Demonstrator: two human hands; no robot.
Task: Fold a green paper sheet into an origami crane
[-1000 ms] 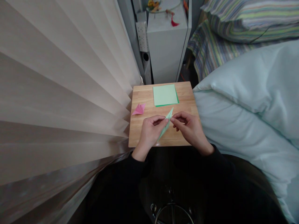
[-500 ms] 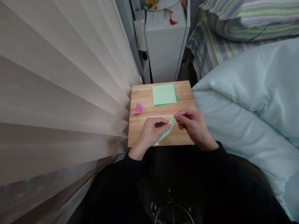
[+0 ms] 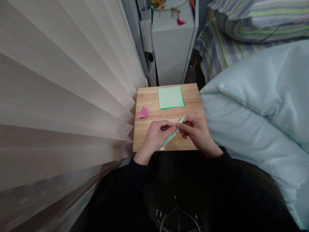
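Note:
A narrow, pointed piece of folded light green paper [image 3: 171, 138] slants above the front part of a small wooden table [image 3: 145, 135]. My left hand [image 3: 157, 133] pinches its left edge near the middle between thumb and fingers. Close beside those fingertips, my right hand [image 3: 196, 131] pinches the upper part, and the paper's tip pokes out above the right thumb. Behind the hands lies a stack of square green sheets [image 3: 171, 97], pale on top with a darker green edge below. A folded pink paper figure [image 3: 144, 112] rests at the table's left side.
A pleated curtain [image 3: 96, 96] hangs against the table's left side. A pale blue quilt [image 3: 246, 122] bulges along the right. Beyond the table stands a white cabinet [image 3: 172, 54] with a red tassel [image 3: 180, 20] on top. Striped pillows [image 3: 265, 22] lie at the upper right.
My right hand has slid from the paper's upper tip down and left toward my left fingers, leaving the tip exposed. The left hand keeps its pinch. The view has shifted slightly.

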